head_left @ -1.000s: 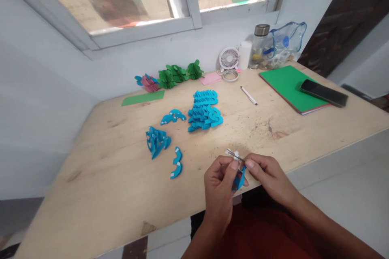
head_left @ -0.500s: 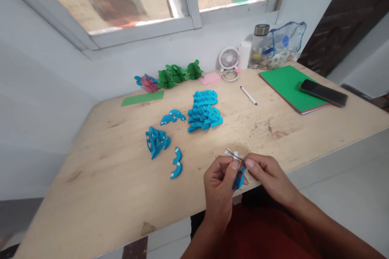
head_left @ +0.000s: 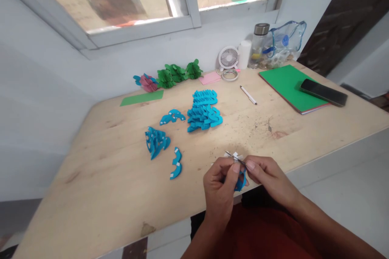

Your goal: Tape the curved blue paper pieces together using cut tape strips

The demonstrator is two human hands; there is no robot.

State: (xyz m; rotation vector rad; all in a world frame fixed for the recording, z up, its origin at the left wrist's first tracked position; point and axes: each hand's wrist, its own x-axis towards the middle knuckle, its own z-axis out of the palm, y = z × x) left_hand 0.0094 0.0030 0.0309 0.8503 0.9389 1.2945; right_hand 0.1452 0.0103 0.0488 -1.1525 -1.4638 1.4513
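At the table's near edge, my left hand [head_left: 220, 186] pinches a folded blue paper piece [head_left: 240, 182] between thumb and fingers. Small white tabs [head_left: 236, 156] stick up just past its fingertips. My right hand [head_left: 269, 174] is closed on a thin dark pointed tool [head_left: 234, 157], whose kind is too small to make out; it lies slantwise across the white tabs. The two hands almost touch. To their left lie a curved blue paper piece [head_left: 176, 164] with white squares, a cluster of folded blue pieces [head_left: 156, 142] and another scalloped blue piece [head_left: 172, 117].
Stacked blue paper shapes [head_left: 205, 117] lie mid-table. Behind are green paper shapes [head_left: 177, 73], a pink-and-blue one [head_left: 148, 83], a green strip [head_left: 141, 98], a tape roll [head_left: 229, 75], a fan [head_left: 228, 58] and a bottle [head_left: 259, 46]. Rightward are a pen [head_left: 248, 95], green sheets [head_left: 285, 85] and a phone [head_left: 323, 92].
The tool and white tabs have shifted slightly down, and the blue piece in my left hand has turned a little. Both hands keep their hold; the table items stay put.
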